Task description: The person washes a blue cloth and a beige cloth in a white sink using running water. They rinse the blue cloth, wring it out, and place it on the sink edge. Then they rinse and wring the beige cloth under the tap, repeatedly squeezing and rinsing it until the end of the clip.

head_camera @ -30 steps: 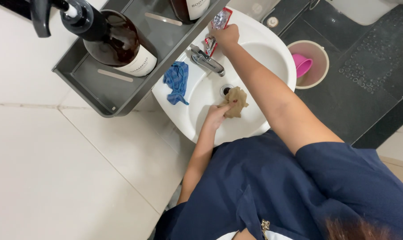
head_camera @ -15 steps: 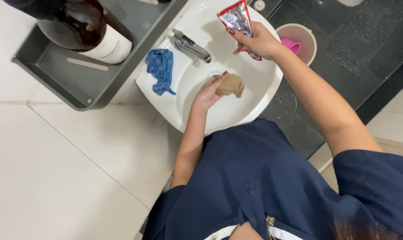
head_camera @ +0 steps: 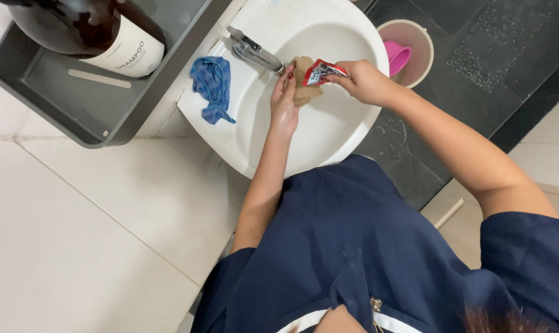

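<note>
- The left hand [head_camera: 284, 98] was over the white sink [head_camera: 347, 132], just below the spout of the chrome tap [head_camera: 254, 53], its fingers curled loosely around a brown sponge [head_camera: 303, 83] and holding it up against the palm.
- The right hand [head_camera: 364, 81] was closed in a pinch on a small red and silver sachet [head_camera: 321, 71], gripping it at its right end, with the sachet's other end touching the top of the sponge.
- Both hands met above the back half of the basin, near the tap; the sponge and sachet sat between them, clear of the basin floor.
- A crumpled blue cloth [head_camera: 212, 86] lay on the sink's left rim, just beside the tap and well apart from the hands.
- To the left of the sink, a grey tray [head_camera: 137, 102] carried a large dark brown bottle [head_camera: 88, 31] with a white label and a flat wooden stick [head_camera: 99, 78].
- On the dark floor past the sink's right edge stood a beige bucket [head_camera: 418, 37] with a pink scoop [head_camera: 396, 57] inside it.
</note>
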